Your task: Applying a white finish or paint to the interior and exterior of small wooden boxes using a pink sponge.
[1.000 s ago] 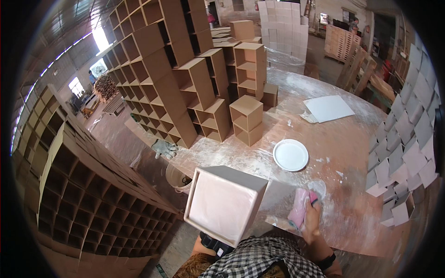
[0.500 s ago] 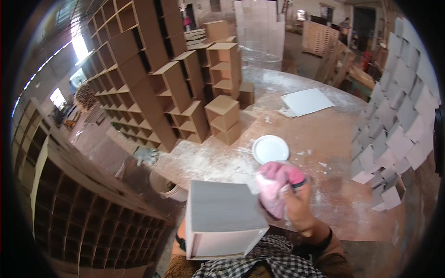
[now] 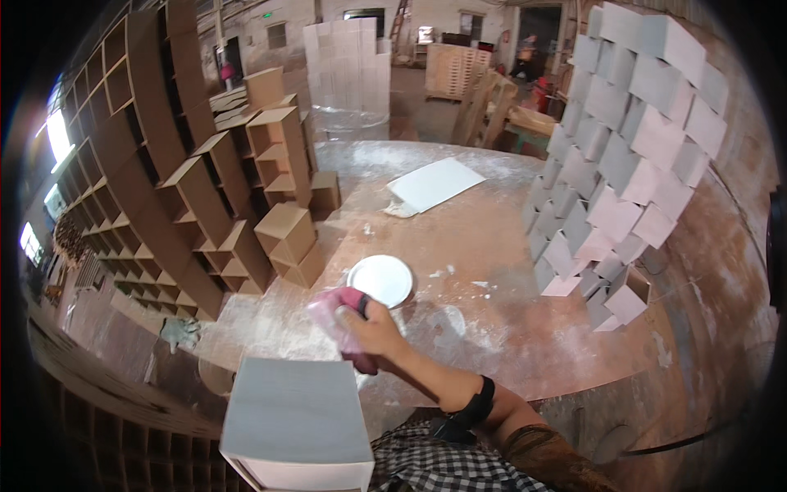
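My right hand (image 3: 374, 331) is closed round a bunched pink cloth (image 3: 331, 316), just beyond the far right corner of a box. That box (image 3: 295, 406) has a smooth grey upper face and pale sides, and it stands low in front of me at the table's near edge. The cloth is apart from the grey face. My left hand is out of sight; the box may be hiding it. Right beyond the cloth, a round white lid or shallow dish (image 3: 380, 280) lies on the dusty table (image 3: 459, 328).
Stacked brown open-fronted boxes (image 3: 139, 189) rise at the left. A tall pile of grey and whitish boxes (image 3: 607, 164) stands at the right. A flat white sheet (image 3: 436, 184) lies farther back. A grey glove or rag (image 3: 180, 332) rests at the table's left edge.
My view has turned right, so the scene sits farther left. My right hand, still holding the pink cloth, has moved from the box's right side toward its far corner. My left forearm has left view.
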Motion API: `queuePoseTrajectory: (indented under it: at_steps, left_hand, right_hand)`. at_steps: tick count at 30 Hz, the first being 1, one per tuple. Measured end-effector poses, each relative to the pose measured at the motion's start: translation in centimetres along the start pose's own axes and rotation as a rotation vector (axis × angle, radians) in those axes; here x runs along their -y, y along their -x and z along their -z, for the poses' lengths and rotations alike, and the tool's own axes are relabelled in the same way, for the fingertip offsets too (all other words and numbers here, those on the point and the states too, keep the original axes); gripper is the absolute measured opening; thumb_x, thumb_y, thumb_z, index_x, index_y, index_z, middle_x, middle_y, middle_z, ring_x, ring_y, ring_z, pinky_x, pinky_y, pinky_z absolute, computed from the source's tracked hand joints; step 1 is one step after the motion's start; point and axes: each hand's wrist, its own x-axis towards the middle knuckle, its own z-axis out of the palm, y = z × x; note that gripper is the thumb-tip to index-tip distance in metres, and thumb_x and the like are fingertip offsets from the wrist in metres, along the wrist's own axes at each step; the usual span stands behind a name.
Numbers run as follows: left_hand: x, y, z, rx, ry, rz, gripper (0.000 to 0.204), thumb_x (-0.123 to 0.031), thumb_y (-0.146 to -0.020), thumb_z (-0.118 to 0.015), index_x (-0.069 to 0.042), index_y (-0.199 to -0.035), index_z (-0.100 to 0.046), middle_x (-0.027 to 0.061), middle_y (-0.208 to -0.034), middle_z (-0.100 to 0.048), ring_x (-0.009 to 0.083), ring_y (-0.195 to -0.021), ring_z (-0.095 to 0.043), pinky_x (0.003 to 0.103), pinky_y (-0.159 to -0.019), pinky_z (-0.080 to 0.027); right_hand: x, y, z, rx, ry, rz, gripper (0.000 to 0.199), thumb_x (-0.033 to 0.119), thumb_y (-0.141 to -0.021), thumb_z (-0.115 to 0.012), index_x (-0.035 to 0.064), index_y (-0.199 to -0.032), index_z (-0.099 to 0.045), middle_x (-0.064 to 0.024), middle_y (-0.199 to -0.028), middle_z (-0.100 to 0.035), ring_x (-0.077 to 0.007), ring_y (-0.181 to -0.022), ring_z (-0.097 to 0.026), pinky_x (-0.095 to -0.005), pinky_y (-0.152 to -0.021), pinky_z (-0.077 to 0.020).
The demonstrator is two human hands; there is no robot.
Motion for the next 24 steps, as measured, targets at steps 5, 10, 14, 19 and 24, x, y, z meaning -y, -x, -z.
queuePoseTrajectory:
  at_steps: [5, 10, 14, 19, 24]
  left_hand:
    - [1.5, 1.7, 1.8, -0.013, 0.03, 0.01, 0.037, -0.029, -0.081, -0.057, -0.008, -0.112, -0.058, 0.0147, -0.107, -0.059, 0.0287, -0.097, -0.057, 0.038, -0.085, -0.045]
    - [2.2, 2.6, 3.1, -0.037, 0.096, 0.048, 0.037, -0.029, -0.081, -0.057, -0.007, -0.111, -0.058, 0.0149, -0.106, -0.059, 0.0288, -0.097, -0.057, 0.038, -0.085, -0.046]
    - [3.1, 4.0, 4.3, -0.095, 0.116, 0.102, 0.037, -0.028, -0.081, -0.057, -0.007, -0.111, -0.059, 0.0151, -0.105, -0.06, 0.0289, -0.096, -0.058, 0.037, -0.084, -0.046]
    - [2.4, 2.8, 4.2, -0.072, 0.127, 0.077, 0.036, -0.028, -0.081, -0.057, -0.007, -0.11, -0.059, 0.0153, -0.104, -0.06, 0.0291, -0.095, -0.058, 0.037, -0.084, -0.046]
    - [-3.7, 0.9, 6.0, 0.103, 0.131, -0.181, 0.036, -0.028, -0.08, -0.057, -0.007, -0.109, -0.059, 0.0155, -0.103, -0.061, 0.0292, -0.094, -0.059, 0.037, -0.083, -0.047]
  right_hand:
    - [-3.3, 1.9, 4.5, -0.233, -0.385, -0.202, 0.021, 0.013, -0.088, -0.056, 0.0019, -0.106, -0.055, -0.0039, -0.086, -0.06, -0.0121, -0.071, -0.058, -0.0247, -0.06, -0.048]
    - [-6.6, 5.1, 8.4, -0.324, -0.258, -0.211, 0.024, 0.015, -0.092, -0.05, -0.0004, -0.11, -0.054, -0.0079, -0.091, -0.061, -0.0175, -0.075, -0.061, -0.0302, -0.064, -0.0511]
    - [-6.4, 7.2, 8.9, -0.326, -0.136, -0.339, 0.025, 0.018, -0.094, -0.048, 0.0002, -0.11, -0.054, -0.0068, -0.09, -0.06, -0.0174, -0.075, -0.059, -0.0307, -0.067, -0.0505]
    - [-10.3, 8.4, 12.1, -0.386, -0.203, -0.326, 0.026, 0.021, -0.093, -0.05, 0.0009, -0.109, -0.055, -0.0061, -0.09, -0.059, -0.0179, -0.075, -0.059, -0.0327, -0.067, -0.0502]
    - [-10.5, 8.9, 13.0, -0.377, -0.181, -0.301, 0.031, 0.024, -0.09, -0.054, 0.0004, -0.11, -0.054, -0.0063, -0.089, -0.059, -0.0187, -0.076, -0.059, -0.034, -0.067, -0.0502]
